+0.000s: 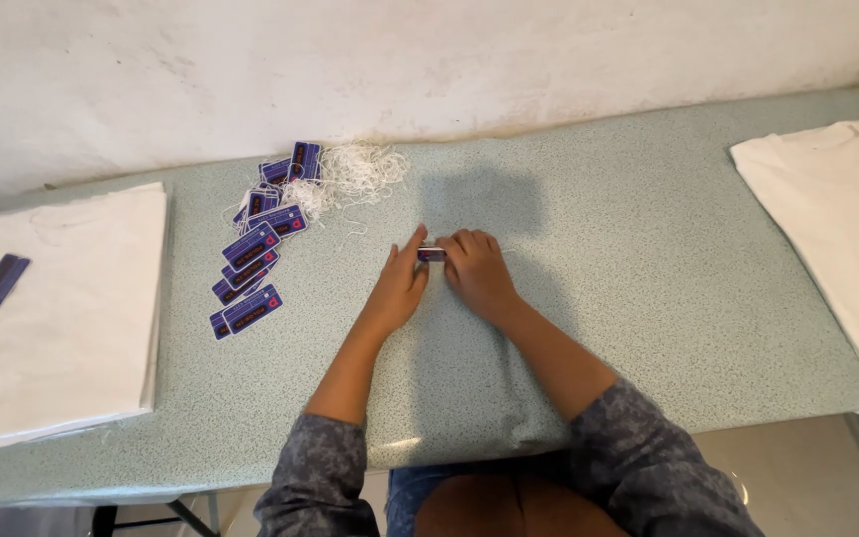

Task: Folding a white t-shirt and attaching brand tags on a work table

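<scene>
Both of my hands rest on the green speckled table [628, 259] near its middle. My left hand [400, 283] and my right hand [477, 270] meet at their fingertips on a small purple tag [431, 255], which both pinch between them. Most of the tag is hidden by my fingers. A loose pile of purple tags [251, 264] lies to the left of my left hand, with a tangle of white strings [355, 171] at its far end.
A stack of folded white garments [62, 308] lies at the left with one purple tag [1, 280] on top. Another folded white garment [842, 219] lies at the right end. A rough white wall [350, 60] runs behind the table.
</scene>
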